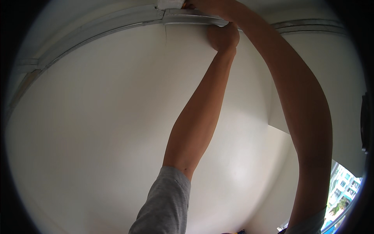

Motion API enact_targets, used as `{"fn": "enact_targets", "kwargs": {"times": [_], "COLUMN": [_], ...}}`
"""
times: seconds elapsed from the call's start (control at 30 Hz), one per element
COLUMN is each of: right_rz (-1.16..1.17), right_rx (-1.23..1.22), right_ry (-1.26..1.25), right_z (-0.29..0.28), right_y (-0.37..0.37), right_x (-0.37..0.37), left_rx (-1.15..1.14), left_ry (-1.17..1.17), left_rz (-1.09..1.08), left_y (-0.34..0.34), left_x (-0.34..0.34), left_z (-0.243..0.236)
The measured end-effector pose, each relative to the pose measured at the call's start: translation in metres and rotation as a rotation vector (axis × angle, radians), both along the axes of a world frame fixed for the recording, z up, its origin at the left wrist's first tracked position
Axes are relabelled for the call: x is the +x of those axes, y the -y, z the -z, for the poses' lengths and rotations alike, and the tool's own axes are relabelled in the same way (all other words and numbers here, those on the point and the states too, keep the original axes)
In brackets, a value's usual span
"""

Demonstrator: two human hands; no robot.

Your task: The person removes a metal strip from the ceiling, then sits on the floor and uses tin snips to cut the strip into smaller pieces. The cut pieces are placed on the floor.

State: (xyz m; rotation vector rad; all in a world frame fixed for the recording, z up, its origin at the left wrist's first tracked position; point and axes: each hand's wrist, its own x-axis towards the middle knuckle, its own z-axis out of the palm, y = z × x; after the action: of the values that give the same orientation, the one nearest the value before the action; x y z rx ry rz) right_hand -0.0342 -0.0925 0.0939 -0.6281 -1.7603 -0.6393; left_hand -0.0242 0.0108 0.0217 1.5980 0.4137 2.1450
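Both my arms reach up to a grey metal channel point(187, 18) that runs along the top of a white wall. My left hand point(224, 38) is closed at the channel's lower edge, its fingers mostly hidden, and seems to grip that piece. Above it, my right hand point(212, 7) crosses over the channel, partly cut off by the upper edge of the view. Its fingers are closed around something small, dark and orange that I cannot make out. Beside those fingertips is a whitish block point(169, 4), touching the top of the channel.
More metal channel point(97, 32) curves away left, with a joint near the block. Another rail stretch point(311, 26) continues right. The white wall point(105, 109) fills the middle. A window point(343, 191) at lower right shows buildings outside. A dark object point(365, 123) sits at the right rim.
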Motion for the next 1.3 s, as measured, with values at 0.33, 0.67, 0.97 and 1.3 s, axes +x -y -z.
{"fn": "enact_targets", "kwargs": {"times": [0.33, 0.67, 0.97, 1.3], "right_rz": [-0.177, 0.0, 0.075, -0.095], "right_rx": [-0.054, 0.047, 0.022, 0.152], "right_ry": [-0.011, -0.097, -0.092, -0.178], "right_z": [0.009, 0.008, 0.007, 0.009], "right_y": [0.035, 0.007, 0.006, 0.045], "right_x": [0.015, -0.003, -0.013, 0.034], "left_rx": [-0.029, 0.103, 0.002, 0.091], "left_ry": [-0.008, 0.053, 0.035, 0.098], "left_rz": [0.021, 0.06, -0.008, -0.254], "left_y": [0.003, -0.007, -0.003, 0.013], "left_x": [-0.001, 0.0, -0.004, -0.006], "left_z": [-0.003, 0.0, -0.004, -0.004]}}
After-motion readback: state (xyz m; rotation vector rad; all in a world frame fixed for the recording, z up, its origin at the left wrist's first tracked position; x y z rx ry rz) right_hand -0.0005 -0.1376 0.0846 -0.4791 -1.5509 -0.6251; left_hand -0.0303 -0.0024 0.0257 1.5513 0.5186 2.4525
